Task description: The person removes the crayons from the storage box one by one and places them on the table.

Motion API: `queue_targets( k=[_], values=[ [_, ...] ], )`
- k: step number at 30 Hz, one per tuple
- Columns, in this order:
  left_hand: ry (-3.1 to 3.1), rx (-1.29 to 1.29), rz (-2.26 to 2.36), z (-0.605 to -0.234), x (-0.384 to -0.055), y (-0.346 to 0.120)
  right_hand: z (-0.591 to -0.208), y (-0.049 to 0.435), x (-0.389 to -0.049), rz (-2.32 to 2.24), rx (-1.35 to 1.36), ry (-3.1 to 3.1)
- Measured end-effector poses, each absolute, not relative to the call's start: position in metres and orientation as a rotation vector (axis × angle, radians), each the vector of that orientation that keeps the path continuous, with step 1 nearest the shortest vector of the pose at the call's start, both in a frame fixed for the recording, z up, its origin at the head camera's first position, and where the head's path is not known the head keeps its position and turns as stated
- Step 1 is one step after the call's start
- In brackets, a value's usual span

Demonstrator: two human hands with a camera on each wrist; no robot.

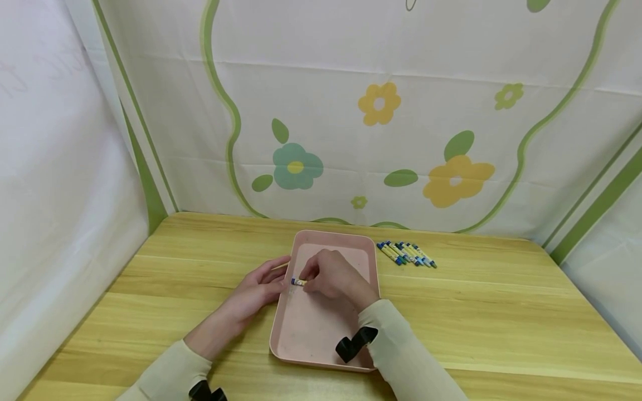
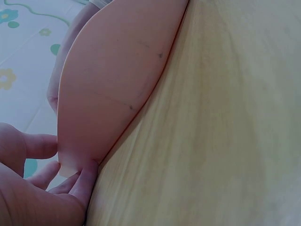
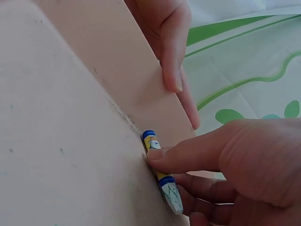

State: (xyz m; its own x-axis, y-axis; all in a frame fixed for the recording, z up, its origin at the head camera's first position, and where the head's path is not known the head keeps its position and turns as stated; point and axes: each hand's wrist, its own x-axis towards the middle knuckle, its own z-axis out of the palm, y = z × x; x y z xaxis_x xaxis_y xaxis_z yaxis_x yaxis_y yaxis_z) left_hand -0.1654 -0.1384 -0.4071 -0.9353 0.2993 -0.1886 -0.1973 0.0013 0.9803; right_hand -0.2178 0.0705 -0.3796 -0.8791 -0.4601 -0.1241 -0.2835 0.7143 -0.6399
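Observation:
Between thumb and fingers my right hand (image 1: 331, 275) pinches a short crayon (image 1: 298, 282) inside the pink tray (image 1: 316, 342), by its left wall. In the right wrist view the crayon (image 3: 172, 197) has a yellow wrapper with blue bands and a pale, smudged tip; its blue end lies close to the foot of the wall. My left hand (image 1: 256, 292) touches the tray's left side from outside. The left wrist view shows those fingers (image 2: 83, 186) spread against the outer wall, the thumb near the rim.
Several crayons (image 1: 406, 254) with yellow and blue wrappers lie side by side on the wooden table (image 1: 481, 312), right of the tray's far end. White cloth (image 1: 326, 106) with printed flowers hangs behind the table and at both sides. Dark specks mark the tray floor.

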Motion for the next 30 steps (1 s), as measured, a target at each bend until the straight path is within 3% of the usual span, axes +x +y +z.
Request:
queue_targets(
  k=[30],
  values=[
    [1.94, 0.125, 1.998, -0.407, -0.166, -0.138, -0.354, 0.084, -0.215, -1.162, -0.51, 2.666]
  ],
)
